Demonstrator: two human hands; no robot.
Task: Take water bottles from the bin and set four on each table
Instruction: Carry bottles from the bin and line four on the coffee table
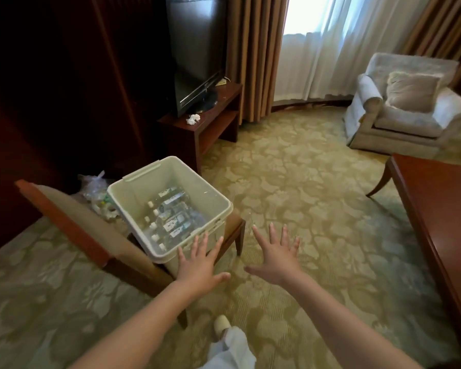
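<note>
Bin [133, 179] sits on chair [72, 217] seat, to my L; bottles [171, 219] lie flat in its bottom, caps to the L, w/ a clear bag [93, 187] behind, TV [194, 49] on stand [210, 121] w/ crumpled tissue [193, 119] farther back, armchair [410, 115] by curtain, table [442, 209] at R edge, well apart from bin. L hand [200, 265]: fingers spread, palm down, over bin's near corner; holds nothing, contact w/ rim can't tell. R hand [277, 259]: spread wide over carpet [317, 182] just R of chair, empty.
</note>
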